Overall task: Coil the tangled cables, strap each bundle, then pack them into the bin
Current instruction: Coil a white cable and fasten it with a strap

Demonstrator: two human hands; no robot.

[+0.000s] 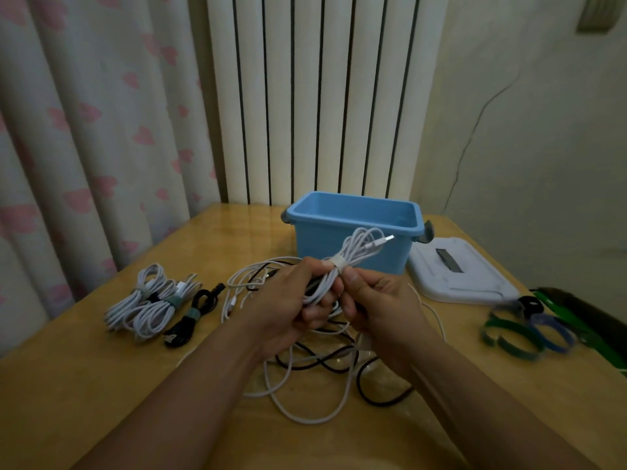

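White cable, coiled into a bundle (353,262), is held above a wooden table (101,385) by two bare hands. The left hand (288,300) has its fingers curled round the lower loops, and the right hand (376,300) pinches the bundle just under a pale strap (337,262) wrapped round its middle; a plug tip (388,238) pokes out at the top. The step in hand looks like strapping: the wrap seems closed or nearly so, though whether its end is pressed down cannot be told. The next move probably calls for smoothing the strap tight, then setting the bundle aside or lifting it over the rim of the blue bin (353,212), which stands just behind the hands and shows nothing inside from this angle. Under the hands lies a tangle (315,368) of white and black cable, still loose, so more coiling remains. To the left lie three strapped bundles (152,303), two white and one black. To the right rest a white lid (461,273) and spare straps (526,330) in green and blue. Behind the table stand a white radiator (315,96), a pink-patterned curtain (84,130) and a cracked wall (543,130).
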